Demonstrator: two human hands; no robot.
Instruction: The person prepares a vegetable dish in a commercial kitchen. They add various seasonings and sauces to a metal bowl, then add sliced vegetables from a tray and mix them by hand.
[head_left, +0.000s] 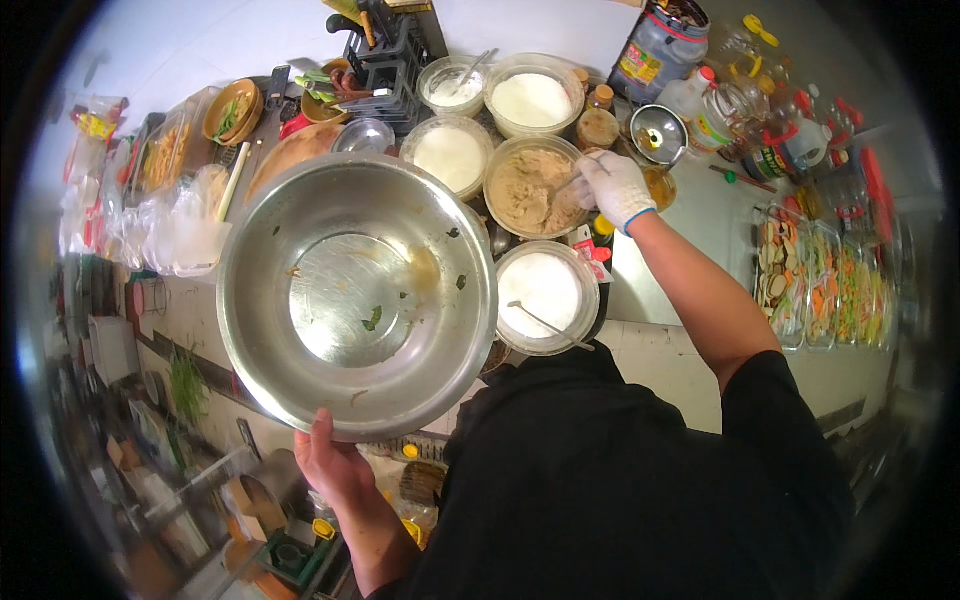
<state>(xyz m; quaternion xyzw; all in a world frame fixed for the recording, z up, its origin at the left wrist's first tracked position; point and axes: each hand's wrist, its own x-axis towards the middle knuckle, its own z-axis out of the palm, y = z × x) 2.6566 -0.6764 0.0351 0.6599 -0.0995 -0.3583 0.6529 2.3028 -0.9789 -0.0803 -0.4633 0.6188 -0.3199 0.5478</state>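
My bare left hand (336, 459) grips the near rim of a large stainless steel basin (262, 262), thumb over the edge. Green leaf scraps and a little brownish liquid lie in the basin. In a white glove with a blue cuff, my right hand (611, 187) holds a metal spoon (564, 186). The spoon's bowl end is down in a tan, paste-like seasoning (525, 184) inside a round plastic tub (496, 216). Nearer to me, a tub of white granules (538, 281) has another long-handled spoon (551, 325) resting across it.
More tubs of white powder or granules (532, 101) stand behind. At right are a steel bowl (658, 135), several bottles (724, 112) and clear trays of cut vegetables (784, 277). A round wooden board (289, 154), a dark knife rack (390, 82) and plastic bags (176, 225) lie toward the left.
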